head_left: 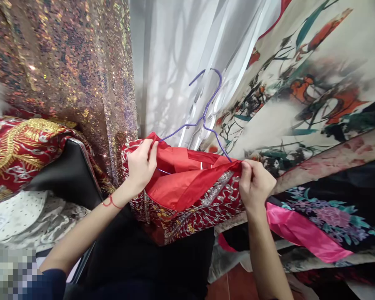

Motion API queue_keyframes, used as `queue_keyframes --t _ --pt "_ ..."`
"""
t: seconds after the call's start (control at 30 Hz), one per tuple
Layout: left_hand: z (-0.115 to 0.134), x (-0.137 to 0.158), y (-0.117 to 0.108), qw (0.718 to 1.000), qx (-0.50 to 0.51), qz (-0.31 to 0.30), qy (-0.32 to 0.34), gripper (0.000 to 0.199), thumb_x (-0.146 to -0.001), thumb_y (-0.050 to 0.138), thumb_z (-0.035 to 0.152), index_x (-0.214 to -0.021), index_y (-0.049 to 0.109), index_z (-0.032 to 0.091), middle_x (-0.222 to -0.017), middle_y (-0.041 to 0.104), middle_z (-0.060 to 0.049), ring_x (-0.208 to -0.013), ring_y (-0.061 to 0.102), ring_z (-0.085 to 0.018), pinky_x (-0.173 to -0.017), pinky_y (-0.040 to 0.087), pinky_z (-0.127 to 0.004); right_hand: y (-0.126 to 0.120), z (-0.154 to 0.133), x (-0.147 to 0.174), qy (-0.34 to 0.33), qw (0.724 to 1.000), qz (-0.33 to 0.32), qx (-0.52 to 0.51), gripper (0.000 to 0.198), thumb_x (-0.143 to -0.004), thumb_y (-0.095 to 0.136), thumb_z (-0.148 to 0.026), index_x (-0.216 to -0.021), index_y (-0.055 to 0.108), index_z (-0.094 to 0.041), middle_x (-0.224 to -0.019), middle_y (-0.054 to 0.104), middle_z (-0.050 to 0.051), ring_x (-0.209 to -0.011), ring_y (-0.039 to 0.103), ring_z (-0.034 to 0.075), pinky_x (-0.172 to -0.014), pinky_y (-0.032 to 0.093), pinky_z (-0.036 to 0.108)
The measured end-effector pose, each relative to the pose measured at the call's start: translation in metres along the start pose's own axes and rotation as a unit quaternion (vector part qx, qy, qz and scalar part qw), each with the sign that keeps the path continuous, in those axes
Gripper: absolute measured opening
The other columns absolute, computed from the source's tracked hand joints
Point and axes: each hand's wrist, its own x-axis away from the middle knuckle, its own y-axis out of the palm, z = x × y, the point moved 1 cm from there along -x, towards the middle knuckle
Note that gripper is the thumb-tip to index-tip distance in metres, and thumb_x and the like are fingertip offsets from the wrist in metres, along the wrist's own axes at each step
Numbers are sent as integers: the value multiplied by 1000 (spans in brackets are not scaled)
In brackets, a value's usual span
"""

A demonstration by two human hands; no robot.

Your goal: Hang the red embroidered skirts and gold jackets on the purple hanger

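Note:
A red embroidered garment with silver and gold patterning and a bright red lining hangs between my hands. My left hand is closed on its upper left edge, thumb and fingers pinching the cloth. At the opposite end, my right hand grips the upper right edge in a fist. A purple wire hanger sits inside the garment's opening, its hook pointing up and its two arms reaching down into the cloth near each hand. The hanger's lower bar is mostly hidden by the lining.
A gold sequined cloth hangs at the left, with white sheer curtain behind the hanger. Floral fabric hangs at right, above black embroidered cloth with a pink band. A black chair bears another red-gold garment.

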Motion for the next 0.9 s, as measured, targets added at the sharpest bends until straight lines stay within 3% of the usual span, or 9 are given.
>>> queue_keyframes --t 0.1,0.17,0.27,0.33,0.43,0.57,0.67,0.77,0.9 --pt "-4 -16 1 985 135 91 -64 21 -98 54 34 -83 57 19 -72 53 1 -65 47 -12 -66 38 -25 -1 4 0 20 1000 6 17 33 -105 44 -37 -86 65 -20 -70 70 6 -58 62 17 -59 43 29" --pt "-20 -29 -1 951 248 128 -134 24 -96 57 35 -79 54 19 -72 50 1 -64 45 -12 -66 39 -24 3 9 2 43 999 1 12 35 -106 42 -40 -85 62 -21 -71 69 6 -59 62 17 -59 43 29" --pt "-44 -37 -3 896 350 110 -251 29 -94 61 37 -73 49 20 -64 43 4 -54 35 -9 -57 35 -23 17 18 8 94 995 16 -14 36 -106 39 -41 -84 58 -21 -70 66 5 -60 61 18 -58 41 29" --pt "-53 -34 -4 894 346 54 -281 32 -93 63 39 -72 49 20 -61 42 5 -51 33 -9 -54 33 -22 30 22 13 115 993 28 -16 34 -106 38 -39 -84 56 -21 -70 65 6 -61 59 19 -59 40 30" --pt "-55 -28 -1 920 303 -47 -242 34 -91 66 43 -72 50 19 -64 47 3 -55 38 -9 -56 34 -22 45 24 19 95 995 44 -1 26 -104 40 -32 -90 58 -19 -77 66 9 -67 60 22 -66 43 34" --pt "-53 -27 7 954 240 -85 -156 33 -94 61 46 -76 51 20 -69 49 1 -64 44 -13 -63 40 -26 46 24 22 -32 999 36 -15 20 -95 45 -17 -111 57 -19 -93 69 11 -82 63 24 -78 44 38" --pt "-58 -27 10 988 117 -5 -101 26 -90 66 43 -78 57 21 -89 60 -5 -95 55 -22 -89 47 -39 40 22 23 -125 992 -14 9 48 -86 52 -20 -134 47 -19 -112 69 13 -100 62 27 -88 43 42" --pt "-70 -30 8 997 52 60 -26 24 -85 71 39 -74 58 22 -116 63 -9 -129 47 -31 -110 38 -52 37 14 27 -150 986 -52 53 64 -87 55 -31 -147 38 -19 -132 62 17 -118 54 32 -99 37 47" --pt "-86 -39 2 984 157 -82 0 33 -96 48 40 -70 55 21 -99 67 -8 -100 62 -24 -95 50 -44 47 -4 28 -152 981 -102 67 63 -89 59 -43 -147 45 -24 -152 45 20 -134 43 36 -106 30 52"
